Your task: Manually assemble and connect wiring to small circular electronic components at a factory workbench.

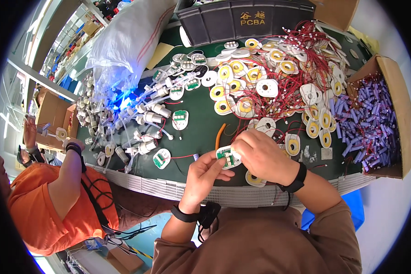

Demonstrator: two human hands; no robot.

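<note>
The small white disc [227, 156] with a green board is pinched between the left hand [205, 176] and the right hand [262, 155], just above the table's ribbed front edge [169, 188], beside a bare green patch [201, 128] among wired discs [269, 86].

We count two cardboard boxes [399, 96] on our right, one dark plastic crate [242, 20] and one white sack [128, 41]. The white discs [267, 87] and purple cylinders [370, 123] are too many to count.
</note>
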